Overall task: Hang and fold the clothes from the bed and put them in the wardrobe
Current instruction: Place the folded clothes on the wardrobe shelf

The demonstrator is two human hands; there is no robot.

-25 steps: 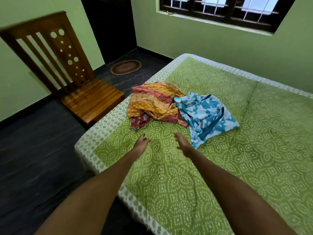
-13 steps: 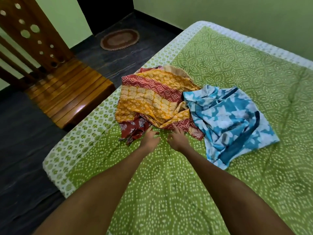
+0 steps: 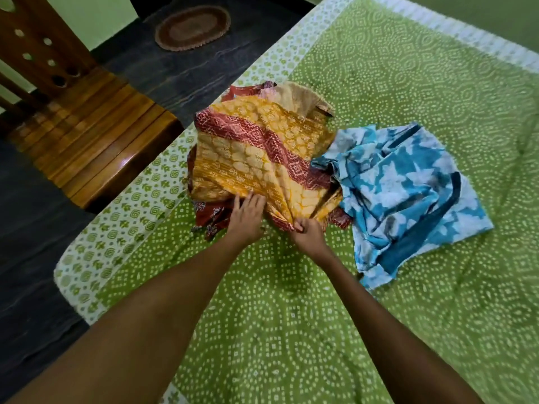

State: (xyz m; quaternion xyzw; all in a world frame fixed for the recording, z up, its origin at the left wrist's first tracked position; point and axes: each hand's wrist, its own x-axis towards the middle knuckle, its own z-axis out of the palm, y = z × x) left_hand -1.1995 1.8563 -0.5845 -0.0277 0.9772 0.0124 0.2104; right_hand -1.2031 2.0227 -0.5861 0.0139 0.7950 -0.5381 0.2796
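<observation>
Both hands (image 3: 246, 212) (image 3: 307, 233) on yellow garment (image 3: 262, 153) hem (R pinching, prob.).

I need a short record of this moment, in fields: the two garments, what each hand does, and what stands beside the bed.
garment in hand: yellow and red cloth, crumpled on the bed
other garment: blue and white cloth, to its right, untouched
left hand: fingers rest on the yellow cloth's near edge
right hand: pinches a gathered fold of it
beside bed: wooden chair, oval mat on dark floor
</observation>
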